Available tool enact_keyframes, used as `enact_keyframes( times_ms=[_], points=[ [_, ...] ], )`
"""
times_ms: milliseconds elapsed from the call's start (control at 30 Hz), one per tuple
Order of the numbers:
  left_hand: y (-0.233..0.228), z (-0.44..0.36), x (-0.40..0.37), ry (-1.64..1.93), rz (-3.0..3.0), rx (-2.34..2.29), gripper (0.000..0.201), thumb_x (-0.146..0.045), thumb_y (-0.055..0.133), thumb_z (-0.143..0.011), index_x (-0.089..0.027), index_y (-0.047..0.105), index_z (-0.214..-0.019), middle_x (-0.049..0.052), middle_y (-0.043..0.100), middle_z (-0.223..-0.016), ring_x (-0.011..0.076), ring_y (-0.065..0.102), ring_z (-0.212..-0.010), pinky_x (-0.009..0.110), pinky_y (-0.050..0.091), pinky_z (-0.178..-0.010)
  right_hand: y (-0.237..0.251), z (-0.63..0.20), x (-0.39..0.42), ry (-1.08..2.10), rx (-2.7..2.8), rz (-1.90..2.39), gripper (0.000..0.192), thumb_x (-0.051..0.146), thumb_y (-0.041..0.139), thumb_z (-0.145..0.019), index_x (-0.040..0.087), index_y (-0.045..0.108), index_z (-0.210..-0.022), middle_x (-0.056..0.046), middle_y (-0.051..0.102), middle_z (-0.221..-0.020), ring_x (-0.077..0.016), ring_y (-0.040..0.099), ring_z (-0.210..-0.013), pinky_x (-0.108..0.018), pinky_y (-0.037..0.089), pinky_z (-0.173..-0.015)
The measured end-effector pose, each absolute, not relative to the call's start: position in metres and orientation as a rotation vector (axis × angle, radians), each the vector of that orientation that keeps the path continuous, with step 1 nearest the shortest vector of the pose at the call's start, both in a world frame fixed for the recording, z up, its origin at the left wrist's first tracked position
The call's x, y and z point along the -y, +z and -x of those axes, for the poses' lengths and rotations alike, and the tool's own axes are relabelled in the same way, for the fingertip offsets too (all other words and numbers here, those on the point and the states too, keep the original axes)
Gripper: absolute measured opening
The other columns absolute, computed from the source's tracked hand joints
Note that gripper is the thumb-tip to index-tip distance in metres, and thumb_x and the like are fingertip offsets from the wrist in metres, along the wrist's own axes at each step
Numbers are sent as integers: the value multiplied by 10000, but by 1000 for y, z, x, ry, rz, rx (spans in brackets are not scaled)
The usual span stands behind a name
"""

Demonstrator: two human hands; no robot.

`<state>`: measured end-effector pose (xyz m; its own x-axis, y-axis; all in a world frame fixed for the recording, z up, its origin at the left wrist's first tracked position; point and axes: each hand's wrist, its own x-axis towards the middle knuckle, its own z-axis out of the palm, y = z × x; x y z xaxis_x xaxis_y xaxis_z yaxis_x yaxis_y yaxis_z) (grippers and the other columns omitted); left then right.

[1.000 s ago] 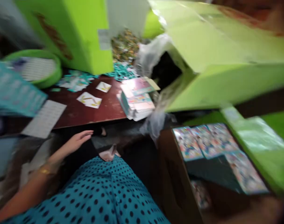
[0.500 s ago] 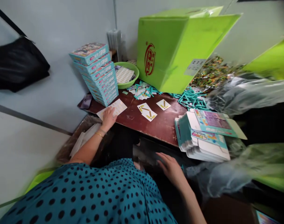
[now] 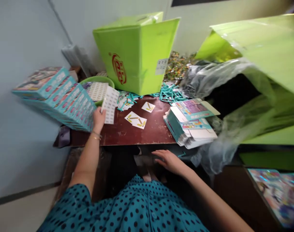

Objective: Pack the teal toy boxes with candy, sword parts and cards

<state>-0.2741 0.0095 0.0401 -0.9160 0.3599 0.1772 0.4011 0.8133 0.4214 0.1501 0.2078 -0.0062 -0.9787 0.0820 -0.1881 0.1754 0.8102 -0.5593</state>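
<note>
My left hand (image 3: 99,118) grips the lower left edge of a white printed sheet (image 3: 110,103), which it holds up above the table beside a stack of boxes (image 3: 72,100). Behind the sheet is a green bowl (image 3: 107,80) with similar printed sheets (image 3: 96,91) in it. In front of the table edge, my right hand (image 3: 168,160) hovers with its fingers stretched out and nothing in them. Small white cards (image 3: 136,120) with a yellow and brown pickaxe picture lie on the table, one card (image 3: 148,107) apart from the others.
On the dark red table (image 3: 156,130) stands a large lime-green box (image 3: 127,58). Teal sticks (image 3: 170,93) lie in a heap near it. Flattened cartons (image 3: 195,129) are stacked at the right, next to a plastic bag (image 3: 224,129). A phone (image 3: 64,136) lies at the left corner.
My left hand has lifted the printed sheet off the table and brought it up near the green bowl. The view has turned to the right. My right hand stays outstretched before the table edge.
</note>
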Motion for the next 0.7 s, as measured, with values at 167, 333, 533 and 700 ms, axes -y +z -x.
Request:
enact_keyframes(
  times_ms=[167,333,533,700],
  points=[
    [122,369,-86,-858,426,2735,614,-142,630,-962,88,309,-1433,294,432,-1537,394,444,-1441,544,370,-1187,12,-141,-241,-947,-2956,-340,385,323,576,-1007,238,686,-1366,-112,718,-1350,-293,692,-1236,-471,535,-1079],
    [84,303,-129,-782,967,2593,632,-195,646,-958,-6,359,-1489,274,275,-1658,422,226,-1566,605,206,-1286,27,-105,-280,-1028,-3120,-647,341,354,515,-1046,229,717,-1292,-99,742,-1281,-248,702,-1184,-406,545,-1051],
    [-45,152,-96,-973,1694,2691,412,-313,559,-970,-143,650,-1333,203,497,-1562,380,430,-1494,564,345,-1252,34,-52,-364,-445,-3103,-1393,682,485,586,-1008,108,457,-1561,-255,418,-1614,-407,372,-1505,-610,323,-1209],
    [-72,100,-38,-1466,1508,2815,332,-431,601,-938,-303,738,-1212,102,629,-1448,325,568,-1389,526,387,-1251,15,-50,-386,-219,-2765,-1541,677,416,424,-1056,-152,455,-1423,-431,480,-1433,-491,462,-1365,-601,403,-1087]
  ],
)
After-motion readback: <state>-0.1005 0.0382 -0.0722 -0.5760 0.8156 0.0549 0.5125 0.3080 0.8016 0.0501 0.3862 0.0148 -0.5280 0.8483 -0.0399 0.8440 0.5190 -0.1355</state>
